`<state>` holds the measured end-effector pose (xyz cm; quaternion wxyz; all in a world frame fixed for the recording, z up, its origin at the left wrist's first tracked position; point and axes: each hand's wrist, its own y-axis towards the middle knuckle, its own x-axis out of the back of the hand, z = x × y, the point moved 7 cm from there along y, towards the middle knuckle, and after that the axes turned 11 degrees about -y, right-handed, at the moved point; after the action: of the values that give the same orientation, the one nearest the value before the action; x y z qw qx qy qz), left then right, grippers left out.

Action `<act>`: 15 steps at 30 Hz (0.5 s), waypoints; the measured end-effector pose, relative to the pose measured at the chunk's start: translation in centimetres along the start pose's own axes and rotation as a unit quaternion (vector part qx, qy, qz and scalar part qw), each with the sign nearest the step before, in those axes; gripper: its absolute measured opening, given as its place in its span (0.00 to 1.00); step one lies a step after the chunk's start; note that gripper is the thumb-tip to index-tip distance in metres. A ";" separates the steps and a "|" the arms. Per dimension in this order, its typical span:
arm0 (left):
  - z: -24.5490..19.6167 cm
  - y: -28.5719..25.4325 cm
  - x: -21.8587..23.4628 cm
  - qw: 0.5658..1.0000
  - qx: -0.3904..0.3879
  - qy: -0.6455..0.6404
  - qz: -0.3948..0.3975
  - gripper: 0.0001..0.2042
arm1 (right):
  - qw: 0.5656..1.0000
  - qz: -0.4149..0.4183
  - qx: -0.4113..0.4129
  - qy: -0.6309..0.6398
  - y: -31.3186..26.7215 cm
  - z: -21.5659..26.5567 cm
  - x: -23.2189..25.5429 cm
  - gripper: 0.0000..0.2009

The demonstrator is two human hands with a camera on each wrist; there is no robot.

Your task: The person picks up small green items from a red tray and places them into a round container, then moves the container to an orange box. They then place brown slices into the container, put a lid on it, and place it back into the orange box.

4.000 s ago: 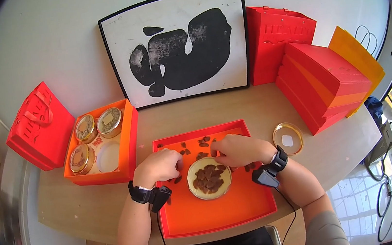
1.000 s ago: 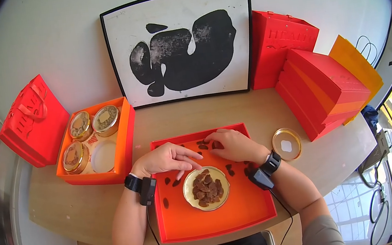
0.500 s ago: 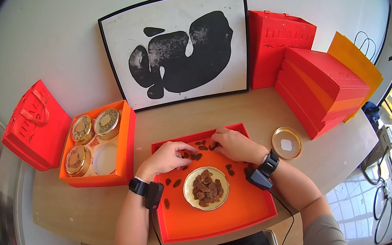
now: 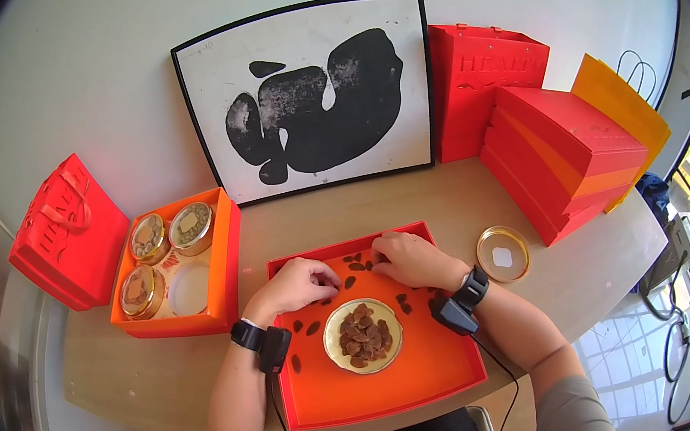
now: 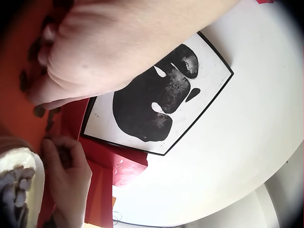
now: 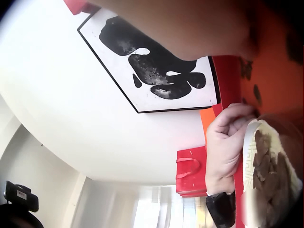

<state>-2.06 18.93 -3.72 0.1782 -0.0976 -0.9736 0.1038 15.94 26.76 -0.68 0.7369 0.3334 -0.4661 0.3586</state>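
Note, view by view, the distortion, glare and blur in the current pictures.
Head view: dark rounded corners, framed picture with its top edge bowed, bright glare on the floor at right; left wrist view: soft detail on the dish at lower left, pale, washed-out wall; right wrist view: right hand across the top blurred and shaded.

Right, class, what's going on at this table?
A person has both hands in a shallow red-orange tray, with the left hand and right hand low among scattered dark pieces. Whether either hand grips one is hidden. Nearer the person, a round dish holds a heap of brown pieces. Left of the tray, three round jars sit in an orange box.
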 end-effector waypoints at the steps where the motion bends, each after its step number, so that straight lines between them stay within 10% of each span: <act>1: -0.1 0.0 0.0 1.000 0.000 0.001 0.001 0.10 | 0.998 0.010 -0.019 0.056 0.1 0.2 0.5 0.11; 7: 0.0 0.0 0.2 0.998 -0.053 0.015 -0.008 0.10 | 0.862 0.239 0.006 0.447 -1.3 3.1 0.9 0.10; 15: -0.6 -0.1 0.5 0.993 -0.065 0.091 -0.030 0.11 | 0.996 -0.039 -0.002 0.079 0.1 -0.1 -0.5 0.12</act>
<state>-2.27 19.09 -3.00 0.2627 -0.0890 -0.9604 0.0255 15.72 26.81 -1.20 0.7856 0.3201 -0.3938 0.3540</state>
